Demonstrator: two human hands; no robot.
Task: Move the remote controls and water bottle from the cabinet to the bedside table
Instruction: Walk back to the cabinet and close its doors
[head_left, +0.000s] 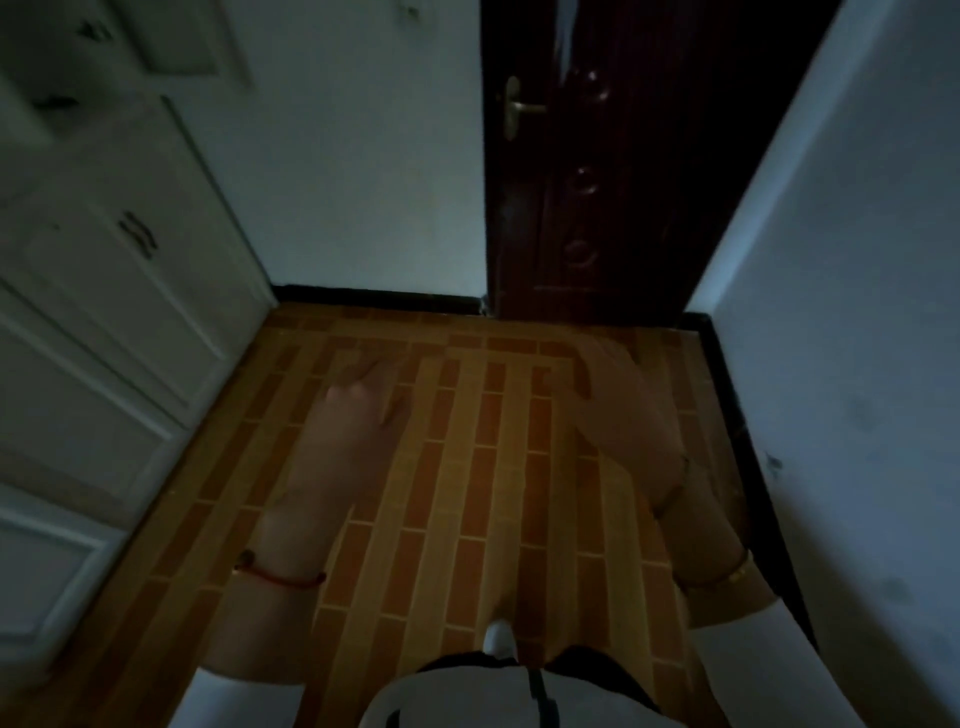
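The view is dim and motion-blurred, so fine detail is hard to make out. Both bare arms reach forward over the orange and tan brick-pattern tiled floor (467, 467). The left hand (358, 410) is held palm down with its fingers spread loosely and holding nothing; its fingertips smear into the tiles. The right hand (623, 410) is likewise flat, fingers extended and apart, gripping nothing, and its outline is the more blurred of the two. A thin red string bracelet (283, 574) circles the left wrist; a gold-coloured bangle (727, 574) sits on the right forearm, with a thin dark band closer to that hand.

To the left of the left hand stands the tall white panelled cabinet (104, 312), its doors closed, with small dark handles; its upper and lower parts are cut off by the frame edge. Beyond the right hand is a dark reddish-brown door (597, 182) with a brass lever handle (519, 106). A white wall (857, 312) runs along the right of the right hand, edged by a black skirting board (379, 299).

The remote controls, water bottle and bedside table cannot be seen anywhere. Below the hands, the person's white clothing and one white shoe tip show, partly cut off.
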